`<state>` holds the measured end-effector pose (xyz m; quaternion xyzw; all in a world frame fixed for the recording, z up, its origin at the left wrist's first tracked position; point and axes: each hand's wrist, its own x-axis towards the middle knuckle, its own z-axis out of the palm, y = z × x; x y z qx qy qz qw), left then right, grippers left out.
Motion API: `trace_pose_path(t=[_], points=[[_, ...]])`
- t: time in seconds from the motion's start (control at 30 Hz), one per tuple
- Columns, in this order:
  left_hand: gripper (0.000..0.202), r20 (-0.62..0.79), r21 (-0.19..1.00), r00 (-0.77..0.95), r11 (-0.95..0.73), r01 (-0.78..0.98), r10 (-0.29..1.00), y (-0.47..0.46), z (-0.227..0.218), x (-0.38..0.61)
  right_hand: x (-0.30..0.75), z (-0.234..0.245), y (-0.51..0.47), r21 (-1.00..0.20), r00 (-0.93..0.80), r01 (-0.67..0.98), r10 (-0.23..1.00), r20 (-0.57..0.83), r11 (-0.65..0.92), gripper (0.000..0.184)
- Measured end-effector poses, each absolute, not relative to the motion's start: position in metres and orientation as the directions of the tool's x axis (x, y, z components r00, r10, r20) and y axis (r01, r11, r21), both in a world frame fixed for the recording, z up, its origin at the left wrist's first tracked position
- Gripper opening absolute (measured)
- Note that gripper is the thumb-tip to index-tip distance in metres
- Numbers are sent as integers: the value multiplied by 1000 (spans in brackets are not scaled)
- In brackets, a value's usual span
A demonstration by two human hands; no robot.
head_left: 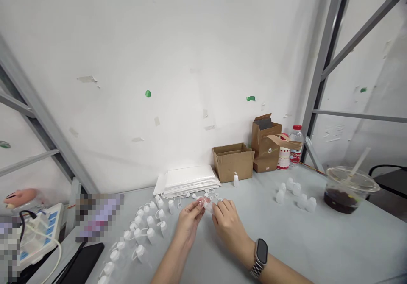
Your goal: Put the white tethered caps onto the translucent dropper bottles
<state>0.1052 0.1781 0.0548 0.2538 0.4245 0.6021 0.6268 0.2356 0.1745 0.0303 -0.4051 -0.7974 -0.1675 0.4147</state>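
My left hand (190, 218) and my right hand (228, 222) meet over the grey table (286, 241), fingers pinched together on a small clear plastic bottle (207, 205) held between them. A smartwatch is on my right wrist. To the left of my hands lie several small white bottles with tethered caps (143, 229) in rows. Just beyond my fingers sit a few loose small caps (208, 196).
A stack of white plastic bags (187, 178) lies by the wall, with an open cardboard box (233, 161), a brown paper bag (265, 146) and a water bottle (296, 144) to its right. Several white bottles (297, 195) and a lidded dark drink cup (348, 188) stand right. A power strip (38, 233) and a black phone (84, 263) lie left.
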Motion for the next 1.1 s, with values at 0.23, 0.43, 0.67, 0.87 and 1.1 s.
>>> trace_pose_path(t=[0.23,0.43,0.67,0.87,1.1], points=[[27,-88,862,-76,37,-506,993,175,58,107,235,33,170,-163,-252,773,532,809,613,24],[34,-47,896,-52,19,-444,998,179,59,102,239,43,179,-874,-175,296,922,346,385,17],[28,20,971,-78,-38,-235,997,181,64,98,247,53,187,-926,-396,-322,917,-57,-197,38],[24,10,986,57,0,-169,998,178,64,93,245,53,180,-887,-547,-261,815,-189,-381,51],[30,-81,932,-22,68,-356,996,180,60,94,237,51,182,-966,-320,-195,942,-101,-170,48]])
